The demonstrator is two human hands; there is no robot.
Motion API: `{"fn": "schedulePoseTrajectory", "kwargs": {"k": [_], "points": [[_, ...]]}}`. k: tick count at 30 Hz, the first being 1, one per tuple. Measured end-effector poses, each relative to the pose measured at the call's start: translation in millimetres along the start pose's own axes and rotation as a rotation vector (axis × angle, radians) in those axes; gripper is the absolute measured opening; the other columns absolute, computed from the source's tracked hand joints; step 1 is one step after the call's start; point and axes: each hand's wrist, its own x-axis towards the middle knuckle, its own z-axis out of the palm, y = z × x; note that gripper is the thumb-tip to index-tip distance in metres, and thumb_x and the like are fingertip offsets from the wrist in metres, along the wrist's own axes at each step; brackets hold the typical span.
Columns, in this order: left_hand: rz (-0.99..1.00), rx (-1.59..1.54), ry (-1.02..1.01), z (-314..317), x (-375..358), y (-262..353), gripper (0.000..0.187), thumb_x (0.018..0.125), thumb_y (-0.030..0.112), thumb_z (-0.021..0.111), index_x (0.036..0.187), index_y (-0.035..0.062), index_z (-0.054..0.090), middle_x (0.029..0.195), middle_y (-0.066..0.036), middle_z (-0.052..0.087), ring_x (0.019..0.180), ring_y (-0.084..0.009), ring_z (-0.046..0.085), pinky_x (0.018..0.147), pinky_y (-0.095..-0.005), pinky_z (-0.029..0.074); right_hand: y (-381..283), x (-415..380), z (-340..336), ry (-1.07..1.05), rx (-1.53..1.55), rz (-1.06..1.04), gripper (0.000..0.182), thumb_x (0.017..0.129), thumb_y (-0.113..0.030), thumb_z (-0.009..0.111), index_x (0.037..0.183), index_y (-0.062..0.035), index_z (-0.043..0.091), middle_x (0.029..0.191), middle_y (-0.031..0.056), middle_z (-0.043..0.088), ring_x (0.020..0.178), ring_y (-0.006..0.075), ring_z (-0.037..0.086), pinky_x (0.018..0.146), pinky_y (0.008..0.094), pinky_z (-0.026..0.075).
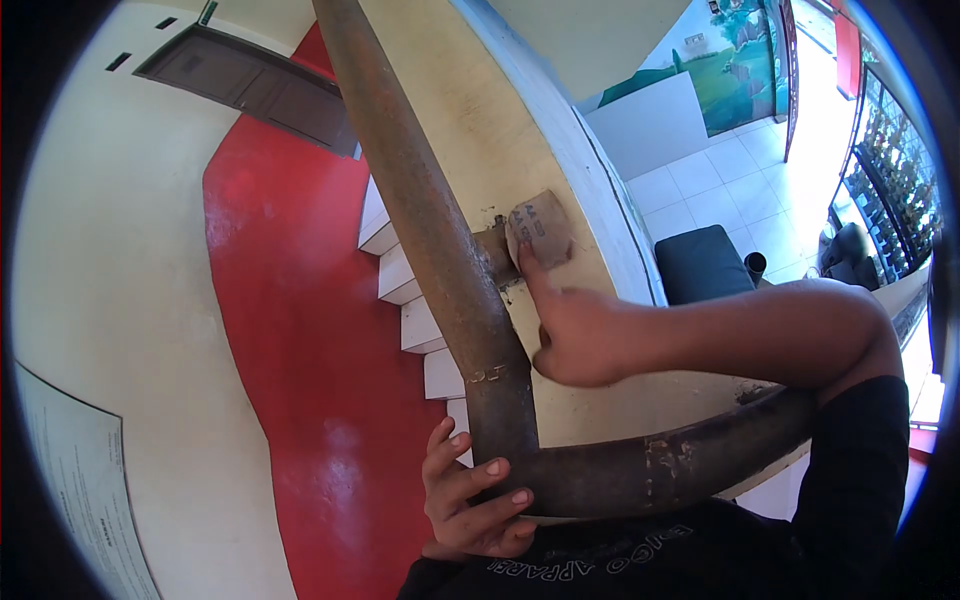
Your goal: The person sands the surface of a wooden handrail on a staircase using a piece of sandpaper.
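Note:
A brown metal handrail pipe [420, 190] runs down the view and bends into a darker lower length [620, 480]. With the index finger stretched out and the other fingers folded, my right hand [585, 335] presses a piece of sandpaper [545, 228] with printed lettering at the short bracket stub [492, 252] between the pipe and the cream wall top. My left hand [475, 490] is beside the pipe's lower bend, its fingers spread and loosely curved against the metal. Part of the left palm is hidden.
White-edged stairs [405, 300] descend behind the pipe, next to a red-painted wall [300, 350]. A brown door [250, 80] shows at the upper left. Beyond the ledge are a dark padded seat [705, 265], a tiled floor [715, 180] and a painted mural wall [735, 85].

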Motion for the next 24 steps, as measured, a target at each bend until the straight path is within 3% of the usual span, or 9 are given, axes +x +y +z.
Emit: {"fn": "schedulePoseTrajectory", "kwargs": {"k": [8, 11, 14, 17, 20, 24], "points": [[0.002, -0.007, 0.036, 5, -1, 0, 0.025, 0.092, 0.045, 0.069, 0.095, 0.0210, 0.075, 0.121, -0.003, 0.063, 0.134, -0.0360, 0.047, 0.112, -0.0628, 0.036, 3, -5, 8, -0.039, 0.059, 0.001, 0.106, 0.088, -0.013, 0.059, 0.154, 0.0037, -0.021, 0.097, 0.0265, 0.070, 0.095, 0.0424, 0.068, 0.090, 0.0459, 0.052], [0.016, -0.009, 0.025, 4, -2, -2, 0.025, 0.092, 0.045, 0.069, 0.096, 0.0211, 0.074, 0.120, -0.003, 0.063, 0.134, -0.0362, 0.047, 0.112, -0.0629, 0.036, 7, 8, 5, 0.071, 0.116, 0.046, 0.106, 0.088, -0.012, 0.059, 0.154, 0.0029, -0.023, 0.097, 0.0257, 0.071, 0.096, 0.0424, 0.068, 0.091, 0.0459, 0.051], [0.014, 0.001, 0.024, 3, -3, -1, 0.024, 0.092, 0.045, 0.070, 0.096, 0.0212, 0.074, 0.120, -0.003, 0.063, 0.134, -0.0361, 0.047, 0.112, -0.0630, 0.037, -4, -11, 5, -0.073, 0.069, 0.021, 0.107, 0.089, -0.012, 0.059, 0.153, 0.0028, -0.025, 0.097, 0.0253, 0.072, 0.097, 0.0423, 0.069, 0.092, 0.0447, 0.052], [-0.010, 0.010, 0.020, 2, -2, 1, 0.024, 0.092, 0.044, 0.070, 0.096, 0.0213, 0.074, 0.120, -0.003, 0.063, 0.134, -0.0362, 0.047, 0.111, -0.0631, 0.037, 8, 2, 10, -0.003, 0.100, 0.014, 0.105, 0.089, -0.010, 0.058, 0.153, 0.0022, -0.025, 0.100, 0.0246, 0.072, 0.099, 0.0427, 0.068, 0.093, 0.0449, 0.052], [-0.014, 0.020, 0.012, 1, -1, 1, 0.024, 0.091, 0.044, 0.070, 0.096, 0.0210, 0.074, 0.120, -0.003, 0.063, 0.134, -0.0361, 0.047, 0.111, -0.0636, 0.037, 2, -9, 18, -0.115, 0.056, 0.006, 0.104, 0.089, -0.008, 0.057, 0.153, 0.0025, -0.025, 0.104, 0.0234, 0.072, 0.102, 0.0427, 0.068, 0.094, 0.0450, 0.051], [-0.015, 0.024, 0.019, 2, -2, 3, 0.024, 0.091, 0.043, 0.071, 0.096, 0.0202, 0.074, 0.120, -0.004, 0.063, 0.135, -0.0362, 0.047, 0.111, -0.0641, 0.037, 7, -5, 22, -0.071, 0.092, -0.009, 0.103, 0.087, -0.005, 0.056, 0.154, 0.0038, -0.022, 0.110, 0.0230, 0.071, 0.108, 0.0427, 0.066, 0.097, 0.0449, 0.050]]}}
